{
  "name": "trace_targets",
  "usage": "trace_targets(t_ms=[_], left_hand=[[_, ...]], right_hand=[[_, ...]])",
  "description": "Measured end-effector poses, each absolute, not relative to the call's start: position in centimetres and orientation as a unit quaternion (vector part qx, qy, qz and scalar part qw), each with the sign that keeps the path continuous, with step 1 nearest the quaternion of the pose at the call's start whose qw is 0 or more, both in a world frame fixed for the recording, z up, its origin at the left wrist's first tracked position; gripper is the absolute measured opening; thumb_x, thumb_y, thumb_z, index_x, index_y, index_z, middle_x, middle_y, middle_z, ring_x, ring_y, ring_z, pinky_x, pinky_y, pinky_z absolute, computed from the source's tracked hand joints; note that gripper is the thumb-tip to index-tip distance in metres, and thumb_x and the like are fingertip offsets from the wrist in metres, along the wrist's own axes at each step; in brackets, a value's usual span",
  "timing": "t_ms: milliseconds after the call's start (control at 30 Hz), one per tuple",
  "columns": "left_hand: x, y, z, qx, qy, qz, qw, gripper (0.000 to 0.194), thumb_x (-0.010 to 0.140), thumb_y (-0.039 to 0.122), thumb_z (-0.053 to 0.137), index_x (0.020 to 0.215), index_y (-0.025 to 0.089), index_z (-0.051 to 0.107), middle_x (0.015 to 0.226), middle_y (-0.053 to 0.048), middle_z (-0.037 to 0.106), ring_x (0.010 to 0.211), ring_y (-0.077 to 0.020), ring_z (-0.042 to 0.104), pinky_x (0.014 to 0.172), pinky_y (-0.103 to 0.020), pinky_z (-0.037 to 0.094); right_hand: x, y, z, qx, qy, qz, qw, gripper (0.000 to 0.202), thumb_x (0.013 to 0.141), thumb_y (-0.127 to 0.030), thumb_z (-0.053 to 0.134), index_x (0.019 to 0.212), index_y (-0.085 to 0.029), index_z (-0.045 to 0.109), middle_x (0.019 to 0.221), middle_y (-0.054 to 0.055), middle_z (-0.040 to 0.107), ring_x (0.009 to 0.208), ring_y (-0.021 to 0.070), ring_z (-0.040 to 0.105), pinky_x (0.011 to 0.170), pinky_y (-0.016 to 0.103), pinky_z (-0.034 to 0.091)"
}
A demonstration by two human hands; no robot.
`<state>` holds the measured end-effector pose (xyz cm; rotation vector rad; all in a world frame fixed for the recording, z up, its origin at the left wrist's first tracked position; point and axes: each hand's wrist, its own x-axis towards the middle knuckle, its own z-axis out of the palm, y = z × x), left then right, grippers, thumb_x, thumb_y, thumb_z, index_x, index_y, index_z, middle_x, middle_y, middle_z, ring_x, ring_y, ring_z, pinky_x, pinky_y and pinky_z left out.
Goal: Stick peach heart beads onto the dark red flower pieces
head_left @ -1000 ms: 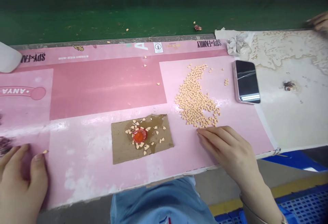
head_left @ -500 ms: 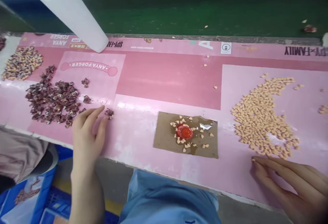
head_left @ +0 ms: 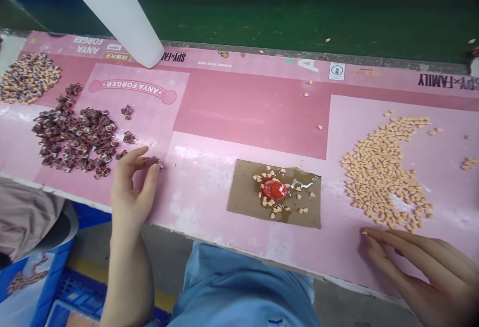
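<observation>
Between the thumb and fingers of my left hand (head_left: 133, 187) is a small dark purple cluster (head_left: 151, 161), right of the dark cluster pile (head_left: 80, 140). My right hand (head_left: 419, 262) pinches one tiny tan piece (head_left: 364, 232) at its fingertips, just below the heap of tan pieces (head_left: 389, 177). Between the hands lies a brown card (head_left: 243, 202), wet in places, bearing a red glossy blob (head_left: 274, 189) with several tan pieces around and on it.
A white bottle (head_left: 119, 17) leans over the pink table mat (head_left: 250, 112) at the back left. A mixed dark and tan pile (head_left: 30, 78) lies far left. Green surface (head_left: 262, 12) runs behind. Blue crates (head_left: 75, 302) stand below, near grey cloth (head_left: 26, 212) at the left.
My left thumb and fingers have closed in on the dark cluster that lay beside them. My right hand stays below the tan heap, its pinch held. The view has shifted slightly.
</observation>
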<state>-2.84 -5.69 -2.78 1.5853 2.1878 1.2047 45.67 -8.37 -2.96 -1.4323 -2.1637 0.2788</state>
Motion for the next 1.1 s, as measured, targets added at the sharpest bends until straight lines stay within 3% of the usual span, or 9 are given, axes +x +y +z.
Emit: trace_targets(t_ms=[133,267,367,467,700,933,1100], left_hand=[[-1.9,-6.5,-1.6,0.518,0.732,0.426,0.120,0.025,0.097,0.045,0.075,0.112,0.024,0.078,0.105,-0.007,0.079,0.092,-0.0198,0.075,0.087,-0.032,0.064],[2.7,-7.5,0.3,0.553,0.641,0.457,0.274,0.036,0.087,0.048,0.090,0.111,0.023,0.081,0.094,-0.006,0.081,0.079,-0.0187,0.078,0.071,-0.026,0.065],[7.5,-7.7,1.4,0.599,0.525,0.439,0.414,0.025,0.099,0.046,0.076,0.100,0.022,0.083,0.076,-0.004,0.078,0.062,-0.0143,0.073,0.058,-0.020,0.060],[10.9,-7.6,1.6,0.614,0.465,0.429,0.472,0.039,0.104,0.052,0.065,0.089,0.020,0.081,0.069,-0.005,0.075,0.057,-0.0141,0.069,0.054,-0.021,0.058],[12.4,-8.1,0.9,0.596,0.492,0.450,0.447,0.005,0.098,0.020,0.069,0.093,0.021,0.069,0.077,-0.002,0.075,0.062,-0.0132,0.070,0.056,-0.018,0.057],[12.2,-8.1,1.2,0.708,0.537,0.376,0.262,0.013,0.090,0.011,0.057,0.088,0.023,0.061,0.069,0.003,0.071,0.053,-0.0104,0.062,0.053,-0.017,0.053],[12.2,-7.9,1.0,0.705,0.518,0.405,0.266,0.015,0.089,0.009,0.056,0.086,0.023,0.058,0.069,0.002,0.071,0.055,-0.0101,0.063,0.053,-0.016,0.052]], right_hand=[[45.8,-8.1,-2.9,-0.527,-0.808,0.075,0.252,0.016,0.094,-0.025,0.080,0.107,-0.034,0.077,0.092,0.004,0.078,0.070,0.0281,0.073,0.068,0.049,0.061],[42.0,-7.5,-0.9,-0.436,-0.833,0.126,0.315,0.015,0.093,-0.019,0.078,0.101,-0.032,0.078,0.083,0.001,0.073,0.062,0.0192,0.068,0.047,0.034,0.051],[36.4,-6.8,1.5,-0.450,-0.779,0.205,0.385,0.009,0.100,-0.016,0.068,0.098,-0.025,0.072,0.081,0.003,0.072,0.066,0.0187,0.069,0.055,0.033,0.055],[31.8,-5.8,2.9,-0.397,-0.799,0.238,0.383,0.015,0.098,-0.008,0.065,0.097,-0.023,0.069,0.078,0.001,0.073,0.064,0.0146,0.069,0.056,0.028,0.057],[30.6,-5.6,2.1,-0.409,-0.785,0.230,0.404,0.019,0.095,-0.003,0.066,0.097,-0.022,0.069,0.080,0.001,0.075,0.067,0.0137,0.070,0.061,0.026,0.060],[30.1,-6.6,1.8,-0.424,-0.795,0.211,0.379,0.012,0.102,-0.009,0.064,0.102,-0.019,0.071,0.083,0.002,0.076,0.071,0.0134,0.070,0.066,0.025,0.063],[29.5,-6.9,1.6,-0.437,-0.756,0.266,0.408,0.014,0.098,-0.007,0.067,0.099,-0.021,0.071,0.082,0.001,0.075,0.069,0.0129,0.070,0.064,0.024,0.062]])
